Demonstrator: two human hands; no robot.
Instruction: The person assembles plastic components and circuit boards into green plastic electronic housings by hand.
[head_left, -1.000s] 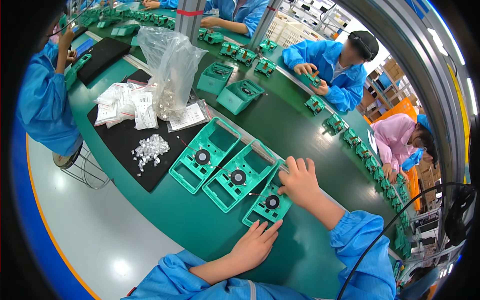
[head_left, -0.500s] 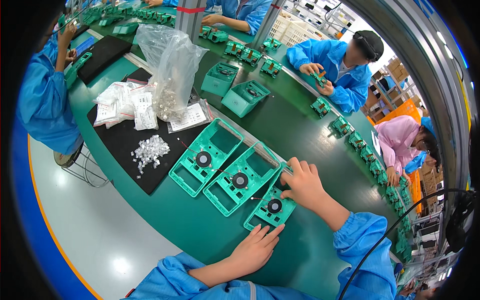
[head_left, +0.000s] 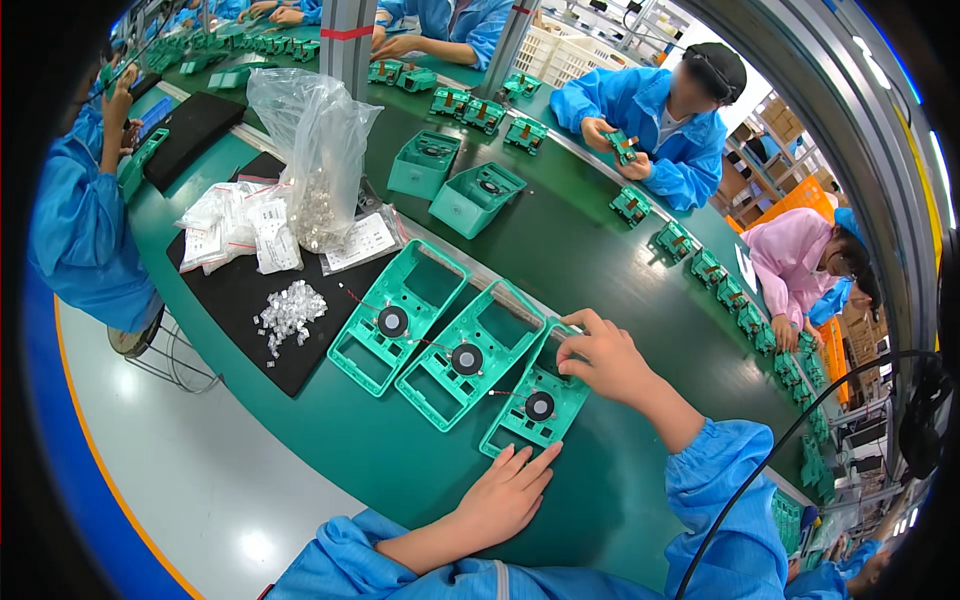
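Observation:
Three green plastic housings lie in a slanting row on the table: the left housing point(head_left: 360, 362), the middle housing point(head_left: 425, 398) and the right housing point(head_left: 515, 442). Each has a round black speaker-like part, such as the one point(head_left: 540, 405) in the right housing, with a thin wire. My right hand point(head_left: 612, 362) grips the far right wall of the right housing with bent fingers, covering part of it. Flat beside its near edge rests my left hand point(head_left: 503, 500), fingers stretched out and fingertips touching the rim.
On a black mat point(head_left: 215, 298) sit small clear plastic pieces point(head_left: 290, 315), labelled bags point(head_left: 235, 225) and a clear bag of metal parts point(head_left: 320, 190). Two green housings point(head_left: 478, 200) stand beyond. Small green assemblies point(head_left: 630, 205) line the far side, where co-workers sit. A black cable point(head_left: 765, 465) crosses near my right sleeve.
The view has shifted slightly, so the table's contents appear farther left. Both hands keep their places on the right housing. A co-worker across the table has turned a small green assembly.

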